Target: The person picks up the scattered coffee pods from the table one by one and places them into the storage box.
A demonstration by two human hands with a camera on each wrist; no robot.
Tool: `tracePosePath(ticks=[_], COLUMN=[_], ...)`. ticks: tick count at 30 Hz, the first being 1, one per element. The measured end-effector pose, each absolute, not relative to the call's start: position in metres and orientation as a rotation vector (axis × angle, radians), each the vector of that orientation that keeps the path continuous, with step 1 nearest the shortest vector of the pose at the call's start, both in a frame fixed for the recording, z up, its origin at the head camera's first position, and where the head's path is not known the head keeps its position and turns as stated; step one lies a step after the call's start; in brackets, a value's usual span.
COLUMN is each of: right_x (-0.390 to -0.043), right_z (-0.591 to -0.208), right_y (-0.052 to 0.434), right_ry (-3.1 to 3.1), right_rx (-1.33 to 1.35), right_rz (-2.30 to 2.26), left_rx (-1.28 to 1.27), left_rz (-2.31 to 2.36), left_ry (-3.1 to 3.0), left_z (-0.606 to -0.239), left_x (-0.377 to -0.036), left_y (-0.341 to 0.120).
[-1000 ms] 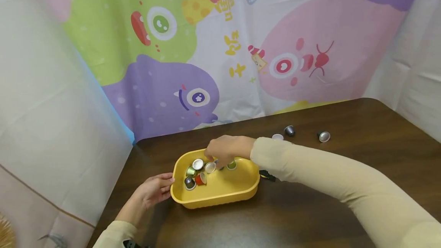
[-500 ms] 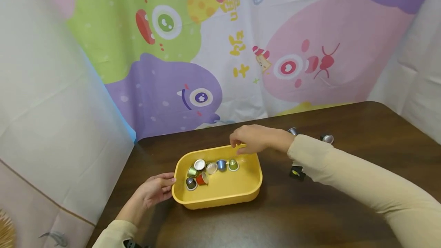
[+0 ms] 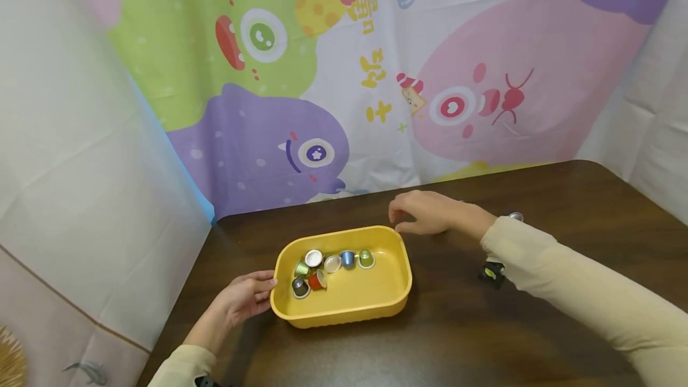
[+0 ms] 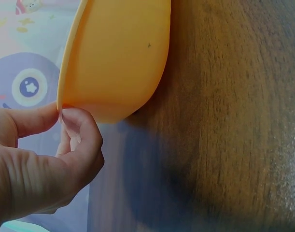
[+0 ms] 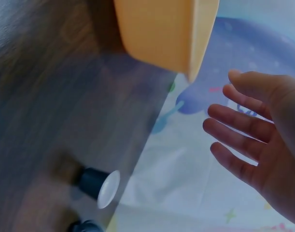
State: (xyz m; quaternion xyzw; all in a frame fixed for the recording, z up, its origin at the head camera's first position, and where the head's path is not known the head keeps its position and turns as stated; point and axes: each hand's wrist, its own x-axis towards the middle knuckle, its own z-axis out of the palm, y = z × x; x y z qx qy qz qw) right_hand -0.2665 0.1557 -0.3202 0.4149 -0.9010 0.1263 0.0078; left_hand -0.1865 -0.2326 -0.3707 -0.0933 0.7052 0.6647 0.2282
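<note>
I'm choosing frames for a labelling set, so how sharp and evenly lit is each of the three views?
Head view: evenly lit, sharp, soft glare on the table. Left wrist view: tray and left hand sharp, a dark shadow on the wood below. Right wrist view: soft and smeared; tray wall, right hand and a capsule on the table are blurred.

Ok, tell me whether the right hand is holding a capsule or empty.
Empty: the right hand has its fingers spread and bare beyond the yellow tray.
</note>
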Motion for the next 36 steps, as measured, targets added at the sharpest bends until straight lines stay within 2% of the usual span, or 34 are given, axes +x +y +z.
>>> tracePosePath(ticks=[18, 36], right_x=[-0.280, -0.279], right_z=[-0.367, -0.392], right_y=[0.200, 0.210], right_ry=[-2.727, -2.811], right_rx=[0.994, 0.796], right_rz=[0.260, 0.115], left_rx=[-0.273, -0.258], left_rz=[1.818, 1.848], left_ry=[1.965, 1.937], left_z=[-0.370, -0.373], left_x=[-0.189, -0.187], left_y=[-0.232, -0.235])
